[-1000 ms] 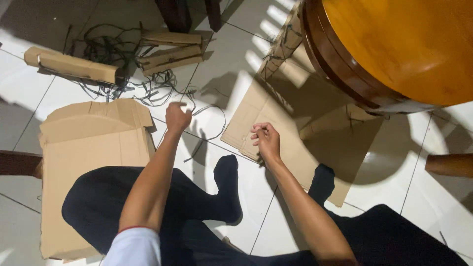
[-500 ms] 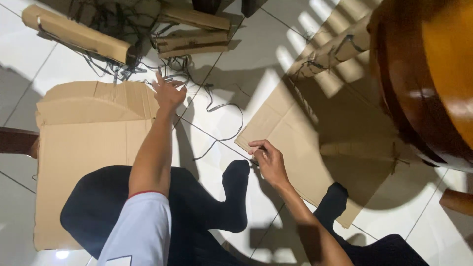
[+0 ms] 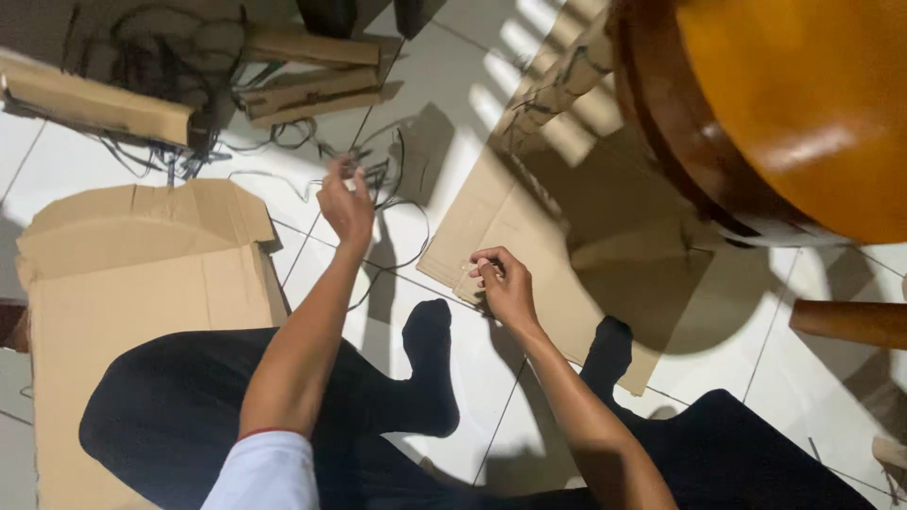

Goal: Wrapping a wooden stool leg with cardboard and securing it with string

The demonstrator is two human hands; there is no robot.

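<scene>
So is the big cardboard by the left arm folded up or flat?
Mostly flat: the big cardboard sheet lies spread on the tiled floor, with creased flaps at its top edge.

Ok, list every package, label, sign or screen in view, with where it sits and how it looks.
No labels, signs or screens show; only plain brown cardboard packaging.
Flattened cardboard box: on the floor by the left leg, flaps open.
Flat cardboard sheet: under the right hand, beside the round wooden table.
Long folded cardboard pieces: top left, among dark straps.
Left hand: raised, pinching a strap.
</scene>
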